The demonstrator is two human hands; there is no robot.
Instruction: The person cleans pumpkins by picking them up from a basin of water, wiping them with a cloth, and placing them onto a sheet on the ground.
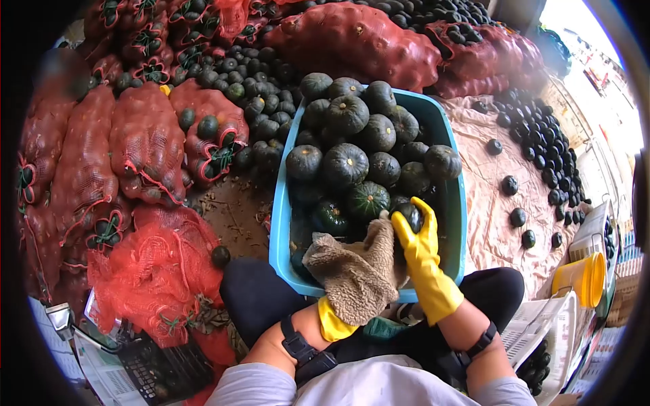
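Observation:
A blue tub [458,203] stands between the knees, heaped with dark green pumpkins [346,164]. My right hand [421,247], in a yellow rubber glove, has its fingers wrapped round a small dark green pumpkin [409,215] above the near part of the tub. Beside it is my left hand [336,321], its yellow glove visible only at the wrist. A brown fleecy cloth [357,271] covers the fingers of that hand and touches the left side of the same pumpkin. What the left fingers do under the cloth is hidden.
Full red mesh sacks [145,139] line the left and back [355,40]. Loose pumpkins [261,95] lie behind the tub. Others [517,217] rest on a pale sheet [474,169] at right. Empty red netting [162,264] lies at left, a yellow bucket [580,279] at right.

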